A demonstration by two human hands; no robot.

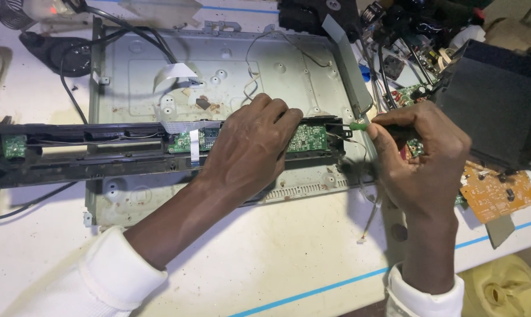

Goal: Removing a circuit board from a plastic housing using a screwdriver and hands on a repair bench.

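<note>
The left hand (250,149) lay spread, palm down, pressing on the long black front panel (101,154), its fingers curled over the panel's top edge beside the green circuit board (307,138) set in it. At the panel's right end, the right hand (421,164) was closed around a green-handled screwdriver (359,125), tip toward the panel. The panel lay across the grey metal chassis (230,64); it looked light and somewhat bendy, the board fragile, so it seemed best gripped by the plastic edges.

Left hand (250,149) pressed flat, fingers curled; right hand (418,161) in closed grip.
</note>
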